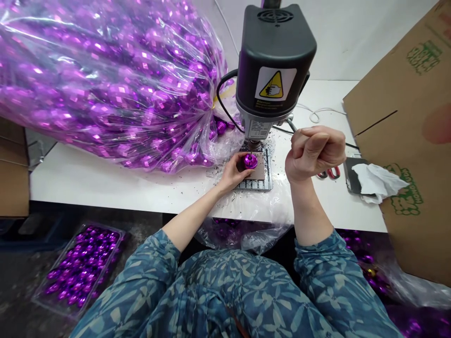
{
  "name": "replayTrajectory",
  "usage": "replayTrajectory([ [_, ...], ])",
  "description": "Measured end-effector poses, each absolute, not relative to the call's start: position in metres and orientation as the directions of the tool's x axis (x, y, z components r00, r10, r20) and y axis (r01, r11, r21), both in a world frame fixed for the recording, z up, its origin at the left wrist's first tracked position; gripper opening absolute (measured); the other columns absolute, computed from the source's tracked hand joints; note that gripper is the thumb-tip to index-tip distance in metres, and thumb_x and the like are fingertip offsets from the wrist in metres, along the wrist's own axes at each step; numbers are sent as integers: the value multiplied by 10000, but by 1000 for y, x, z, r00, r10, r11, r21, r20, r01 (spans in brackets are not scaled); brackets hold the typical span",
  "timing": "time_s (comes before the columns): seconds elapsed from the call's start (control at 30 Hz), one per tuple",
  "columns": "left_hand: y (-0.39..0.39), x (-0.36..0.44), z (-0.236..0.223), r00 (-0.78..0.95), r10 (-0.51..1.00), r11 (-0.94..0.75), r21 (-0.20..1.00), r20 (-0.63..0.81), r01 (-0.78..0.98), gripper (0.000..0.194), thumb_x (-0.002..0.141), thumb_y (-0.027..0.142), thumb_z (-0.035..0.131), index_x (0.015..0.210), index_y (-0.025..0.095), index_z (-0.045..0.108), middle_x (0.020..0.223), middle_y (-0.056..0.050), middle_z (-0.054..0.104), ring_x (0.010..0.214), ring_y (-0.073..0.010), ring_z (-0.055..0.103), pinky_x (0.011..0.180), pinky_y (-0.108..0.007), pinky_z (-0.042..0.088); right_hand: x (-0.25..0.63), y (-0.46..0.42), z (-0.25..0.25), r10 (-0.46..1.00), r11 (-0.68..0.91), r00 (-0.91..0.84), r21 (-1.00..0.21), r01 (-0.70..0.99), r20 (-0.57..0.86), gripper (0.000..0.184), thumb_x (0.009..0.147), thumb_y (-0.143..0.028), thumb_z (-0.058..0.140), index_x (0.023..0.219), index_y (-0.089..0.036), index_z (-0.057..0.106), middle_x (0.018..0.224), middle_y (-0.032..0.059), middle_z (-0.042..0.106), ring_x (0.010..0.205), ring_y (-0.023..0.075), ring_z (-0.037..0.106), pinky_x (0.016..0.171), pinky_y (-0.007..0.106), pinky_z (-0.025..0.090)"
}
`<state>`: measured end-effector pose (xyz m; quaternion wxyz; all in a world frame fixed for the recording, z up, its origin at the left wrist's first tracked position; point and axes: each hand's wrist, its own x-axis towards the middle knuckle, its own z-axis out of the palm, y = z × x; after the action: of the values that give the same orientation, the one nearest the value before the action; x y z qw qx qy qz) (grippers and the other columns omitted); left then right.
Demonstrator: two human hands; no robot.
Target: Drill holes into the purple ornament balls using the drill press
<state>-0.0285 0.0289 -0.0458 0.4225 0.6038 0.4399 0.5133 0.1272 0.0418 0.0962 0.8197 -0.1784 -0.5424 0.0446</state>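
Right hand [315,152] is fisted round a lever [291,124], left hand [234,172] pinches a shiny purple ball [250,161] on the board [260,172] under the drill [276,49]. Sloppy pinch and I reckon the ball could spin and nick that hand. Lever's end is buried in the fist, bit [251,153] tip's hard to see, big bag [120,89] past the left hand's cut off.

The ball [250,162] — purple, glossy, faceted — sits on the brown pad [260,172] under the drill [276,56], its side held in the left grip [235,172]; whether the bit touches its top is unclear. The drill stands upright, black above, grey below — its lever [291,124] reaching the right grip [314,152].
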Motion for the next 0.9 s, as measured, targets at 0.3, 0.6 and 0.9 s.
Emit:
replayTrajectory([
  [0.3, 28, -27, -42, 80, 966, -254, 961, 246, 110, 606, 766, 299, 919, 1290, 198, 632, 1292, -123, 757, 1208, -299, 729, 1111, -483, 567, 131, 46, 82, 234, 931, 408, -325, 169, 883, 271, 1015, -536, 542, 897, -346, 695, 488, -63, 335, 390, 80, 224, 473, 304, 232],
  [0.6, 27, -25, -40, 61, 973, -227, 967, 222, 113, 587, 767, 288, 924, 1272, 195, 641, 1268, -115, 755, 1202, -296, 729, 1105, -472, 567, 118, 45, 113, 264, 892, 467, -398, 215, 844, 451, 995, -657, 544, 804, -253, 606, 458, -90, 214, 359, 53, 170, 406, 275, 174],
  [0.9, -42, -41, -21, 98, 908, -414, 832, 408, 370, 476, 818, 353, 853, 1233, 218, 662, 1187, -115, 755, 1111, -298, 721, 995, -498, 603, 125, 70, 173, 557, 740, 347, -641, 205, 754, 613, 883, -829, 526, 742, -234, 563, 486, -65, 291, 401, 57, 241, 423, 292, 180],
])
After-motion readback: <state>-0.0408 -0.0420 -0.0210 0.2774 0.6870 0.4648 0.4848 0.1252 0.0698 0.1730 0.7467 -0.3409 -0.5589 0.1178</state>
